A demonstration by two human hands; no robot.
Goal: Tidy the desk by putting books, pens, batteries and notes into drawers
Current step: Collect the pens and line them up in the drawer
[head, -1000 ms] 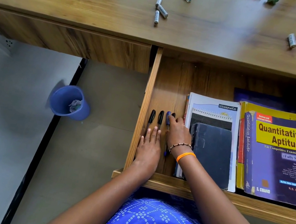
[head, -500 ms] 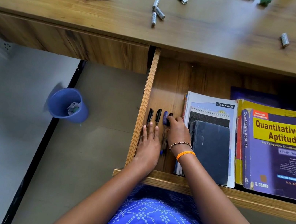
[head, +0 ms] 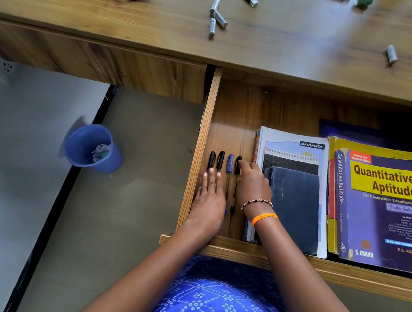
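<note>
Reaching into the open drawer point(head: 204, 134) at center frame, your left hand point(head: 207, 204) lies flat, fingers straight, over two black pens point(head: 216, 160). Your right hand point(head: 253, 187) touches a fourth pen's cap point(head: 237, 164); whether it grips, you cannot tell. Books point(head: 379, 205) fill the drawer's right. Farther up, batteries point(head: 216, 19) lie scattered on the desk point(head: 309, 45).

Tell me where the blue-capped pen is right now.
The blue-capped pen lies in the open drawer near its left wall, third in a row of four pens, between the left hand and right hand.
</note>
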